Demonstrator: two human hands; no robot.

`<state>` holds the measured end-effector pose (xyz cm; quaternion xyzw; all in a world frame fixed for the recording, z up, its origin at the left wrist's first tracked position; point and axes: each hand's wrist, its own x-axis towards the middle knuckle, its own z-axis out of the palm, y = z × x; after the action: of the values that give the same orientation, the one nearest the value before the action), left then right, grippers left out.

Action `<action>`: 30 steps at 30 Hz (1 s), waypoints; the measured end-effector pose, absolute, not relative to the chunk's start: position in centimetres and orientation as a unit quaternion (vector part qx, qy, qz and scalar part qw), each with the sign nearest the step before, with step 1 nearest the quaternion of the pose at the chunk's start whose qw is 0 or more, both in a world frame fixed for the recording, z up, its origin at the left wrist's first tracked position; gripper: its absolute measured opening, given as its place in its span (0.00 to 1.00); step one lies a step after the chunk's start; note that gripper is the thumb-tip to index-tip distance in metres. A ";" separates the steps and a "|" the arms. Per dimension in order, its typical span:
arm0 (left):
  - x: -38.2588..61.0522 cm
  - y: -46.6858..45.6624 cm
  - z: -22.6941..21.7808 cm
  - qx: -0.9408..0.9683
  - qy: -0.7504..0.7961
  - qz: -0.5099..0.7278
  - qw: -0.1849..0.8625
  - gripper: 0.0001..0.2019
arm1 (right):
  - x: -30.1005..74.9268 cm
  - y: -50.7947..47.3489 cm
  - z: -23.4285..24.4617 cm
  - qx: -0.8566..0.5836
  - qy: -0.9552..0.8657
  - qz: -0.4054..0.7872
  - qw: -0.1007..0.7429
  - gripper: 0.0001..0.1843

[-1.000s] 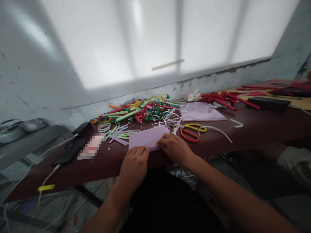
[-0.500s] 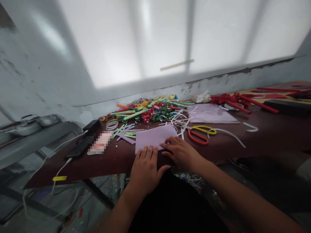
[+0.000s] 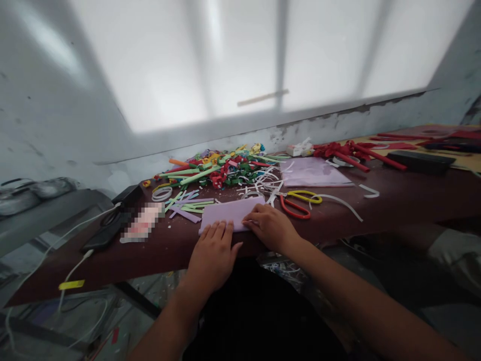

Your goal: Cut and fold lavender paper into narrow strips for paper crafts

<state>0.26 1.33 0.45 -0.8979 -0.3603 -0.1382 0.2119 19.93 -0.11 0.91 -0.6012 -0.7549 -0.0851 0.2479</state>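
Observation:
A lilac sheet of paper lies at the front edge of the dark red table, under both hands. My left hand rests flat on its near left part, fingers stretched forward and thumb out to the side. At the sheet's near right edge, my right hand has thumb and fingers pinched together on the paper. Scissors with one yellow and one red handle lie just right of the sheet. Left of it are thin lilac and green paper strips.
Behind lies a heap of coloured paper pieces. More lilac sheets are at the back right, near red rolled sticks. A black power adapter with white cables and a blurred-out pink item occupy the left.
My right thumb and fingers have drawn closer together at the paper's near edge. The left hand stays flat on the sheet. The whole view has shifted slightly.

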 end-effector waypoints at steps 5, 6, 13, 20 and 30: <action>0.1 1.3 -0.4 -0.894 -0.377 -0.130 0.205 0.38 | 19.5 -1.7 -0.4 -0.572 -0.775 -0.114 0.243 0.21; 0.1 1.3 -0.5 -0.894 -0.377 -0.128 0.204 0.40 | 19.3 -2.2 -1.0 -0.572 -0.775 -0.120 0.242 0.27; -0.2 1.7 -0.8 -0.902 -0.362 -0.126 0.199 0.48 | 18.1 -4.9 -3.9 -0.451 -0.830 -0.205 0.257 0.28; -0.6 2.3 -0.6 -0.903 -0.349 -0.131 0.213 0.40 | 18.3 -4.4 -0.7 -0.504 -0.832 -0.090 0.215 0.38; -0.4 2.4 2.3 -0.911 -0.339 -0.136 0.192 0.18 | 19.4 -1.2 1.9 -0.558 -0.791 -0.062 0.244 0.10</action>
<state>-0.45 2.39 2.29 -0.9109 -0.3394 -0.1357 0.1915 19.37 -1.24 1.90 -0.5581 -0.7908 -0.0619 0.2436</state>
